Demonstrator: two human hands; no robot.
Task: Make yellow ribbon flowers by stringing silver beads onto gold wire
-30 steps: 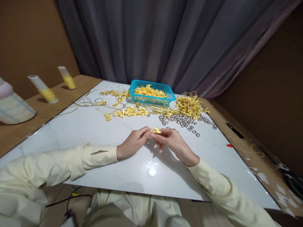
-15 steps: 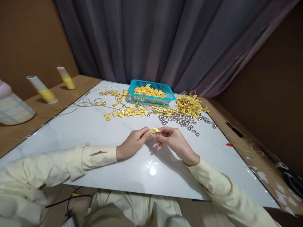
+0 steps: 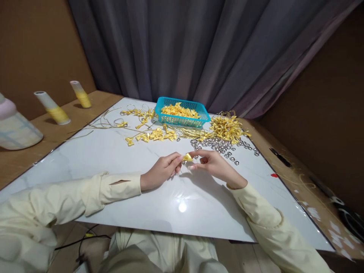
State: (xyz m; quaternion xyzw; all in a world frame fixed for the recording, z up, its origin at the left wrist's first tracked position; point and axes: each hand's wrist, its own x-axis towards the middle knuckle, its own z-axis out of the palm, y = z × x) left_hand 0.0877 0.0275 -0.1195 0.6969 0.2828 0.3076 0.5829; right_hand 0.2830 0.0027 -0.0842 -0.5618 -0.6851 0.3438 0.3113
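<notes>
My left hand (image 3: 162,168) pinches a small yellow ribbon bow (image 3: 187,157) between thumb and fingers over the middle of the white tabletop. A shiny silver piece shows just under the bow, partly hidden by the fingers. Right beside it is my right hand (image 3: 216,165), its thumb and index finger apart around the bow's right side. Whether the index fingertip touches the ribbon I cannot tell. Beyond my hands lie loose silver rings (image 3: 217,145), a row of yellow bows (image 3: 156,134) and a bundle of gold cords (image 3: 189,132).
At the back stands a blue basket (image 3: 182,122) of yellow bows, with a heap of corded bows (image 3: 226,127) to its right. Thread cones (image 3: 57,113) and a large bottle (image 3: 18,127) occupy the left ledge. On the right ledge are a black-handled tool (image 3: 280,157) and scissors (image 3: 351,220).
My right hand has loosened its pinch on the bow and drawn slightly to the right, fingers parting. The left hand keeps its hold, and more of the bow shows.
</notes>
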